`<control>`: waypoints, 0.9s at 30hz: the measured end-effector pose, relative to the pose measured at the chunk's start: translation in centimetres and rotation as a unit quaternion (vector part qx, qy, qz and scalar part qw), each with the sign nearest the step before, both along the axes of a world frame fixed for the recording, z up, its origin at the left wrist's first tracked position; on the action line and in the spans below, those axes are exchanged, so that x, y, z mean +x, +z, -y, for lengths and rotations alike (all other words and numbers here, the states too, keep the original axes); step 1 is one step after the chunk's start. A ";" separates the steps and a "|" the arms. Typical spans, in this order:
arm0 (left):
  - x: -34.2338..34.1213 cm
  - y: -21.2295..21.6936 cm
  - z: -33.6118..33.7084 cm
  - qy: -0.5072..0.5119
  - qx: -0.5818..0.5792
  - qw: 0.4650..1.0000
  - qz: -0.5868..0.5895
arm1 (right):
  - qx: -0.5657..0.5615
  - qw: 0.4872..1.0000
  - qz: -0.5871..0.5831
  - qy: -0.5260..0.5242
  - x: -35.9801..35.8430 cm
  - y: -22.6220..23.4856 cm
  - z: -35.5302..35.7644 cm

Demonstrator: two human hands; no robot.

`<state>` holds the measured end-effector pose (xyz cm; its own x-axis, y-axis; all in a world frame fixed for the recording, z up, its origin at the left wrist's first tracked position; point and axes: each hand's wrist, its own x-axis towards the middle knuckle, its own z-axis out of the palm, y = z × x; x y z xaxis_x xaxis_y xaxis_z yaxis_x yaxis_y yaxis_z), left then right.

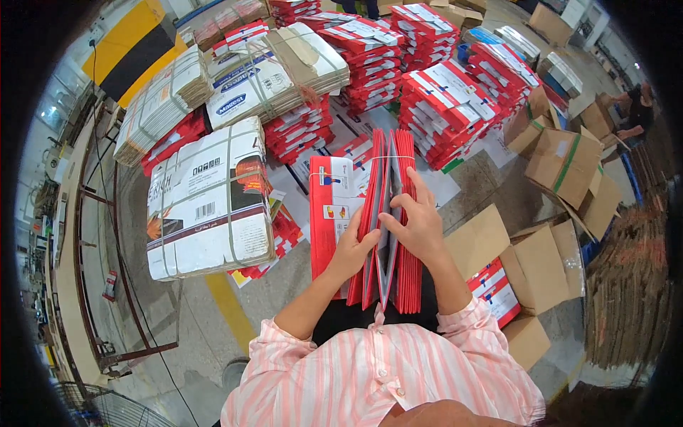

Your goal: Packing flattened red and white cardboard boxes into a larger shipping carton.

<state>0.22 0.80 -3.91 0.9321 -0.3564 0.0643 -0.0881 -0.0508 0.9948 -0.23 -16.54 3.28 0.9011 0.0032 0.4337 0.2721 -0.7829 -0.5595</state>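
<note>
Upright in front of me stands a bundle of red flat-folded cartons (408, 277), seen along its edges. A thin pale string runs across its far end, and the bundle parts in the middle, showing grey inner faces. My left hand (348, 249) grips the left part, thumb on the near side and fingers partly hidden behind the cartons. Over the right part, my right hand (416, 222) is curled, its thumb at the gap and a finger stretched along the outer edges. At the left of the bundle a printed red-and-white carton face (333, 213) lies turned up.
Strapped stacks of white printed cardboard (206, 203) stand at the left. Tall piles of red-and-white flat cartons (447, 110) fill the back. An open brown box (533, 274) holding a red-and-white pack (494, 293) sits at my right. Another person (635, 114) is at the far right.
</note>
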 end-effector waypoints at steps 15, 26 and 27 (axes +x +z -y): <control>0.4 0.3 0.0 -0.016 -0.013 1.000 -0.022 | -0.026 0.994 -0.082 0.067 -1.2 0.8 0.9; 0.2 0.8 0.3 -0.043 -0.029 0.996 -0.077 | -0.066 0.987 -0.121 0.082 -3.7 0.5 0.0; 0.2 0.7 0.4 -0.037 -0.032 0.996 -0.069 | -0.068 0.988 -0.111 0.084 -3.7 0.5 0.1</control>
